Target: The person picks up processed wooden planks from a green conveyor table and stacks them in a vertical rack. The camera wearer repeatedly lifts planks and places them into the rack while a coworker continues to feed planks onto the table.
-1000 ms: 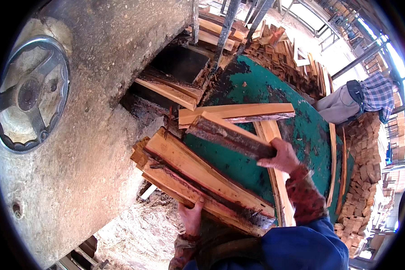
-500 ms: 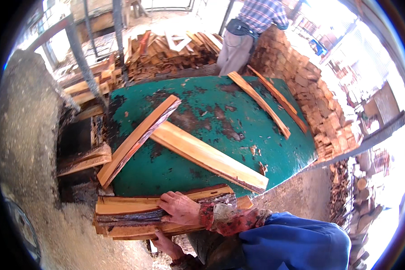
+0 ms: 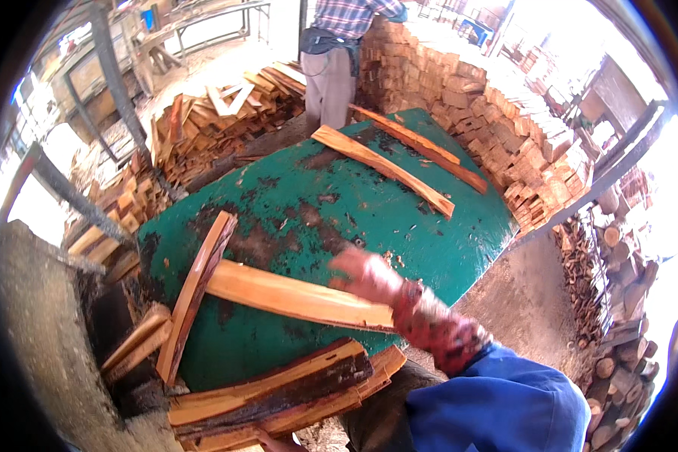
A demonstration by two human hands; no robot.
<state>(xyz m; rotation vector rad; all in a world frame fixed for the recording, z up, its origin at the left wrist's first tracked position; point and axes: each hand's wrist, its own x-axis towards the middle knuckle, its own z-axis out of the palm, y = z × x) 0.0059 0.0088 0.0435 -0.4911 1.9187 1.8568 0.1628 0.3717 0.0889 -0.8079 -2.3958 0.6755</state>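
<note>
A stack of bark-edged wooden slabs [image 3: 271,380] lies at the near edge, tilted up to the right. At its lower edge my left hand [image 3: 280,443] grips the slabs; most of its fingers are hidden. Above the green tabletop [image 3: 279,188] my right hand [image 3: 369,275], somewhat blurred, is open with nothing in it. It is close over a long pale plank [image 3: 294,297]. Across that plank's left end lies a narrower bark-edged plank [image 3: 196,297]. On the far right of the table rest a light board [image 3: 384,169] and a reddish strip [image 3: 422,147].
A person [image 3: 335,68] in a checked shirt stands beyond the table. Stacked wood blocks [image 3: 497,120] line the far right side, with a heap of offcuts [image 3: 226,113] at the far left. Metal posts [image 3: 117,75] rise at left. Round logs [image 3: 618,361] are piled at right.
My right hand has let go of the slab stack and moved up and right over the long plank. My left hand stays at the stack, which sits lower in view. The view has shifted.
</note>
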